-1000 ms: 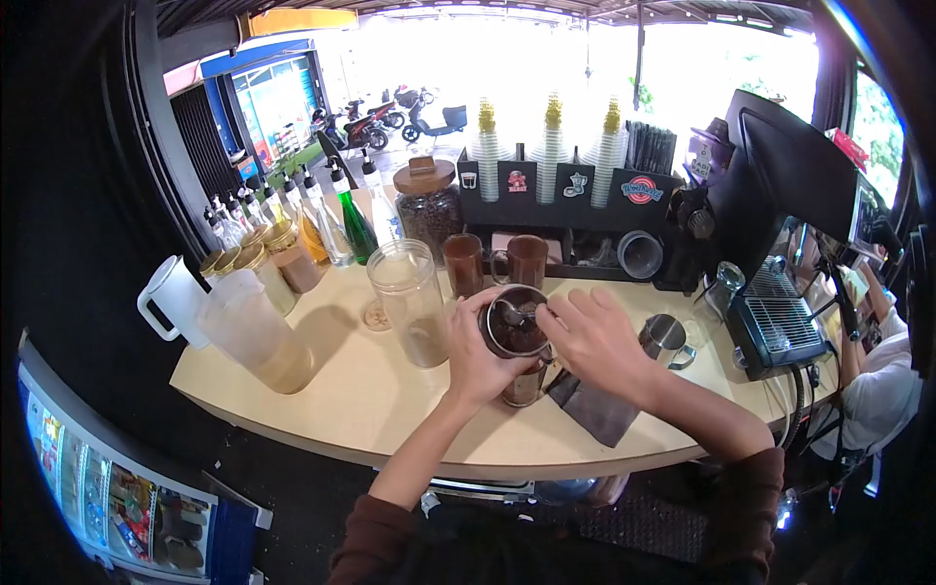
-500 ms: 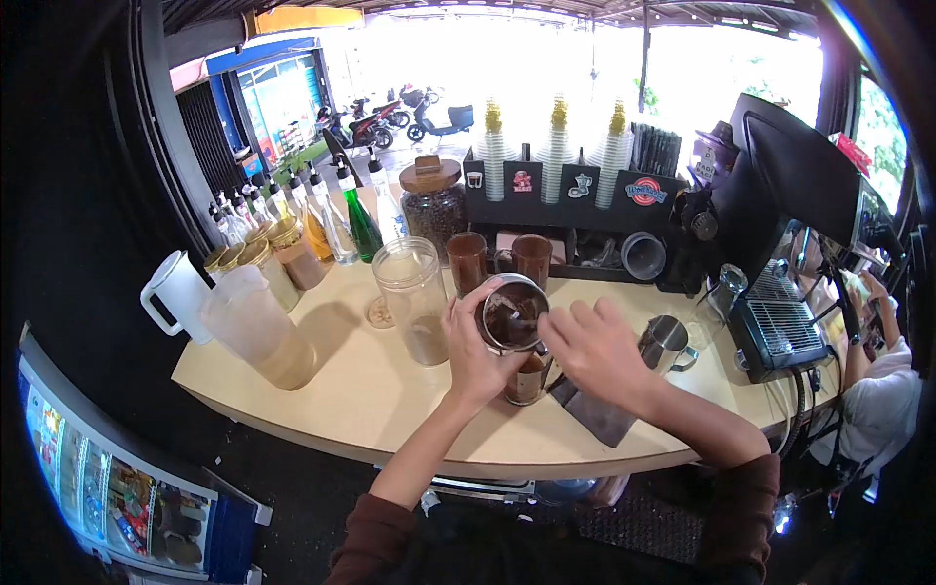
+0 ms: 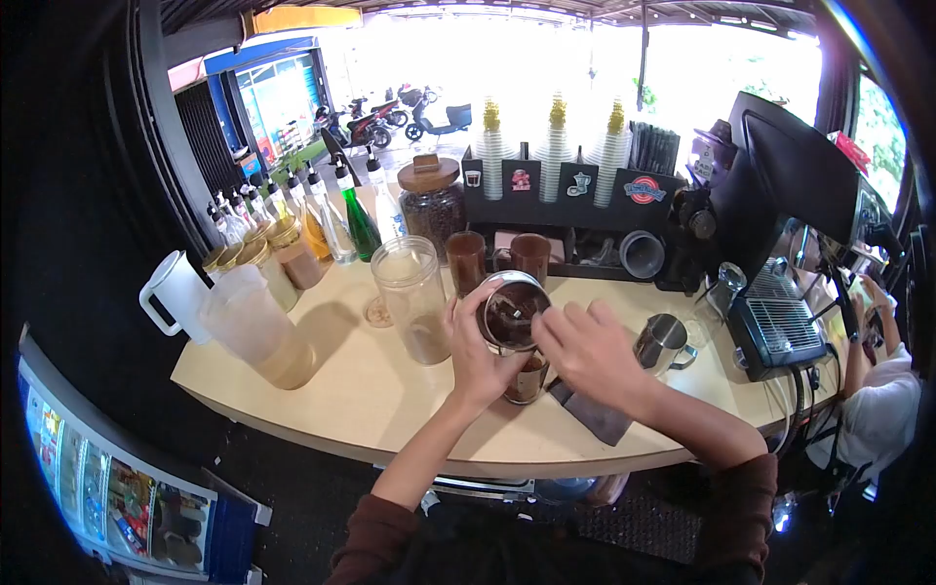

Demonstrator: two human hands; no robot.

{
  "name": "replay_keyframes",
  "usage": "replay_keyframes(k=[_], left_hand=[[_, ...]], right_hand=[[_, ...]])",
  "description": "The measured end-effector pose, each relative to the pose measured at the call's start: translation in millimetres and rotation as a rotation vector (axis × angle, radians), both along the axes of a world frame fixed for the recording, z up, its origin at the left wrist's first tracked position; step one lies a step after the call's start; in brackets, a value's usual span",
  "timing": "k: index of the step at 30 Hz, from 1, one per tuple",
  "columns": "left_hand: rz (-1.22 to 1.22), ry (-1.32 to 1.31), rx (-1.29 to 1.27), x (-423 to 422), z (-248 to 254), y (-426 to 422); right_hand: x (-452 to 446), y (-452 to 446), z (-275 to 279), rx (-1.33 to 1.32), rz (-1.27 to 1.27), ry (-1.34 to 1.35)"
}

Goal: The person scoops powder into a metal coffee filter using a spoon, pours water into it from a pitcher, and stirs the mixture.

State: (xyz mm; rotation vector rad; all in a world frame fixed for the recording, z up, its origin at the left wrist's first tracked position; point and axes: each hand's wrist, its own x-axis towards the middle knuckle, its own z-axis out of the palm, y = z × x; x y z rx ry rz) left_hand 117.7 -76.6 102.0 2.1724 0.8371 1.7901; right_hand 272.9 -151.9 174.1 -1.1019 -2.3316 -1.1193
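Note:
My left hand (image 3: 478, 346) is wrapped round a metal pitcher (image 3: 499, 280) tilted so that its mouth faces me. Dark brown liquid (image 3: 509, 322) shows inside it. Over the pitcher's right rim, my right hand (image 3: 595, 356) is closed in a pinch on a thin utensil, apparently a spoon, whose lower end dips into the pitcher. Just below the pitcher stands a glass (image 3: 526, 382) with brown contents, partly covered by my left hand. Two brown-filled glass mugs (image 3: 466, 261) stand behind the pitcher.
A clear tall jar (image 3: 409, 297) stands left of my hands, with two plastic jugs (image 3: 249, 322) farther left. At right are a dark cloth (image 3: 593, 414), a steel milk jug (image 3: 663, 343) and an espresso machine (image 3: 780, 322). Another person's sleeve (image 3: 882, 400) shows at far right.
My right hand has shifted slightly left, and the utensil has moved within the pitcher. My left hand keeps its hold, with the pitcher almost in the same place.

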Motion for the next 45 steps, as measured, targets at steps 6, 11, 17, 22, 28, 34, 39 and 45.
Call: replay_keyframes(k=[6, 11, 17, 22, 28, 34, 39, 45], left_hand=[[0.072, 0.075, 0.050, -5.9, 7.1, 0.4], [0.163, 0.106, 0.115, -3.6, 10.1, 0.6], [0.251, 0.118, 0.131, -0.2, 8.3, 0.0], [0.248, 0.100, 0.140, -3.6, 5.6, 0.2], [0.223, 0.095, 0.135, -2.8, 2.1, 1.3], [0.161, 0.061, 0.141, -3.5, 2.3, -2.4], [0.099, 0.034, 0.124, -3.3, 0.0, -1.9], [0.117, 0.006, 0.128, 0.7, -4.0, 1.3]], right_hand=[[-0.9, -3.9, 0.4, 0.012, -0.010, -0.010], [-10.0, -8.0, 1.0, 0.127, 0.009, -0.026], [-15.8, -10.5, -1.7, 0.184, -0.027, -0.061], [-13.2, -9.5, -1.0, 0.184, 0.019, 0.008], [-14.3, -9.0, 0.1, 0.155, 0.068, -0.003], [-11.9, -7.7, -2.0, 0.184, 0.005, 0.002], [-10.0, -8.5, 2.0, 0.177, 0.007, -0.003], [-8.0, -7.7, -1.8, 0.115, 0.004, 0.009]])
